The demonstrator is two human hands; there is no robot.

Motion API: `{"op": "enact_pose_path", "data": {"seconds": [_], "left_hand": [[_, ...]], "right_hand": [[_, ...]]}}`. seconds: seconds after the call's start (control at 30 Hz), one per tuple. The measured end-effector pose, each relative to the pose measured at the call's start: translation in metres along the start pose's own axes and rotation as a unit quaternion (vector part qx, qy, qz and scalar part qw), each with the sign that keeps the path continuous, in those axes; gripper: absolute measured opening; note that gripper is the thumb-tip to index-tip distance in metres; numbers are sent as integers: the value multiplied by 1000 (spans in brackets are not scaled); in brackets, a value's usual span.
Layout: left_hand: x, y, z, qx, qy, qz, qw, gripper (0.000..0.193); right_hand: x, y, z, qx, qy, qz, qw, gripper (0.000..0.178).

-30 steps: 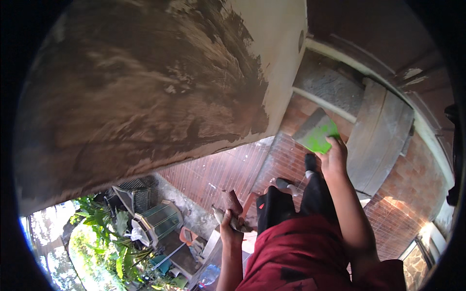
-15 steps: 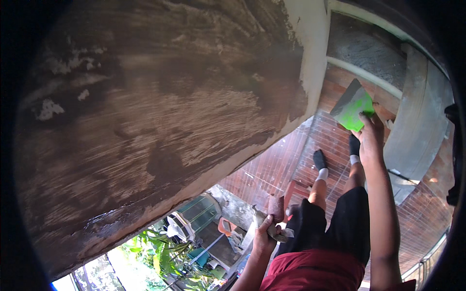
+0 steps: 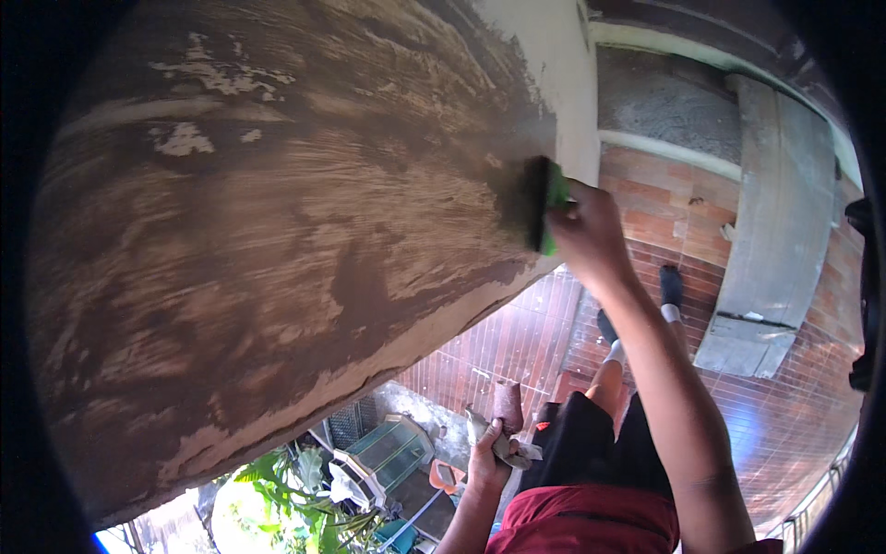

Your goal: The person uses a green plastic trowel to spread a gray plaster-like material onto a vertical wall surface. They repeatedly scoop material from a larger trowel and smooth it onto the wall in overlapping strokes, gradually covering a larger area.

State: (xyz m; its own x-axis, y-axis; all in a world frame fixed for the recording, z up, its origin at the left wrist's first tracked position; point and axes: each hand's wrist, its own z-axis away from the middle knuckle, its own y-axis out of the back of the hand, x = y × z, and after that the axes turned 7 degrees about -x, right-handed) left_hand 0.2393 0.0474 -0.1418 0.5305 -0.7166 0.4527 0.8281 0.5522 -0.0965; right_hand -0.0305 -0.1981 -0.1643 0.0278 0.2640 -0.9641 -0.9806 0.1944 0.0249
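Green scraper (image 3: 556, 196) up at the wall (image 3: 369, 231), right hand (image 3: 592, 229) behind it.
From where I stand, the scraper lies just left of the right fingers, closed on its green part; its dark edge faces the brown-smeared wall, long side running roughly up and down the view. It looks pressed there, though blur keeps me from telling contact for sure. The left hand (image 3: 489, 459) is well apart, low by the shorts (image 3: 577, 434) — fingers curled around a brown roll (image 3: 508, 403) and a pale crumpled piece (image 3: 524, 455). The wall's lower edge slants just under the scraper; the grey plank (image 3: 780, 203) lies off to the right on the tiles (image 3: 660, 194), and plants (image 3: 312, 469) sit below left — none of these between scraper and wall.
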Motion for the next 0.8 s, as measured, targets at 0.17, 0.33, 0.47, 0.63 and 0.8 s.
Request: {"op": "enact_pose_path", "data": {"seconds": [0.17,0.33,0.47,0.63,0.8], "left_hand": [[15,-15,-9,-74,13,-6,997,14],[21,-38,-21,-167,48,-27,984,18],[26,-53,-27,-215,50,-63,973,20],[29,-72,-29,-287,42,-60,955,16],[20,-71,-6,-227,18,-31,973,17]], "right_hand": [[-100,7,22,14,61,43,997,16],[-223,28,62,-34,149,-9,988,11],[-319,16,101,-38,164,-6,986,15],[-327,33,122,20,262,-23,965,14],[-182,97,74,128,176,25,976,12]]}}
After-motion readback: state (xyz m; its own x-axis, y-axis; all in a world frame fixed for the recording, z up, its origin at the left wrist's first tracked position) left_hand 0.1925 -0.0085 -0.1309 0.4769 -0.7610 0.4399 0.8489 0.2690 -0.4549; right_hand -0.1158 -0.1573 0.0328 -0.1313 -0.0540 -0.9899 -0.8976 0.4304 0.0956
